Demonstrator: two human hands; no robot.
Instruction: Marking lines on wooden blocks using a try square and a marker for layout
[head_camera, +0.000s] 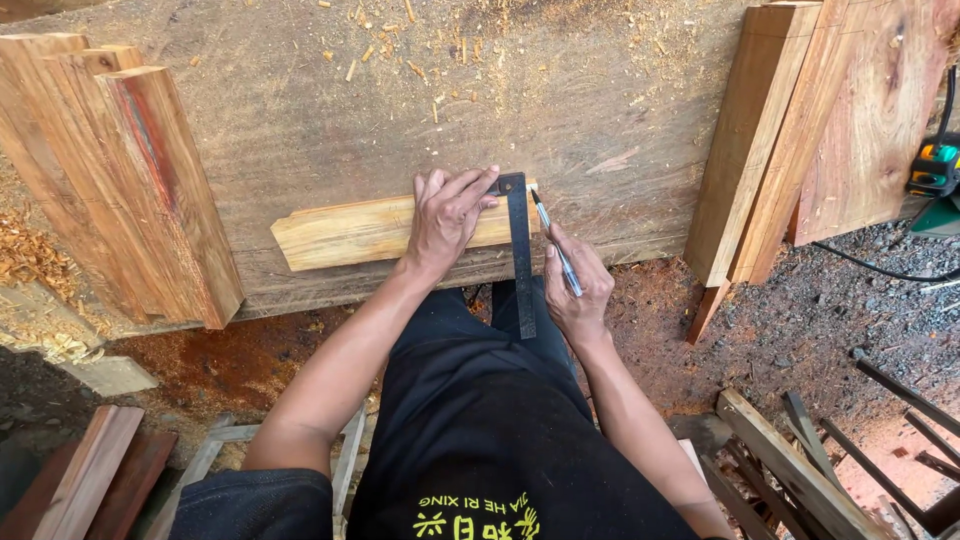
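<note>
- Currently I read the largest item as the wide grey workbench slab (330, 120), its surface scattered with chips and sawdust
- Stacks of reddish planks stand at both sides: the left plank stack (120, 170) leans on the near left edge of the slab, the right plank stack (800, 130) leans against its right end
- On the slab, near its front edge, I see the pale wood strip (350, 232) lying flat and lengthwise, roughly centred in front of the body
- My left hand (450, 215) lies palm-down, fingers spread and flat, pressing the right end of the strip and the head of the black try square (521, 250); nothing is enclosed in it
- That square crosses the strip at right angles, its blade overhanging the slab edge toward my lap
- My right hand (578, 285) is closed around a slim silver pen (556, 245), tip touching the strip just beside the square blade
- A green power tool (935, 170) sits at the far right edge, cable trailing down
</note>
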